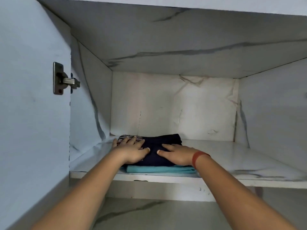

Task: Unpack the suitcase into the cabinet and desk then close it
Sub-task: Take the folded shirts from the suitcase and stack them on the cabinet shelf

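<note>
Navy clothes (163,141) are sitting on a teal garment (159,169). The left hand (132,152) and right hand (178,155) are pressing them, fingers flat.

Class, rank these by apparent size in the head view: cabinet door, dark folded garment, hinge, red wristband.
Largest to smallest:
cabinet door, though nearness inflates it
dark folded garment
hinge
red wristband

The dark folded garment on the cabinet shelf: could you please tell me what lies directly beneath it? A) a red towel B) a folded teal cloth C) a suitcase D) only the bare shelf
B: the edge of a folded teal cloth shows under the dark garment, between it and the shelf, while the left hand and right hand rest flat on top.
</note>
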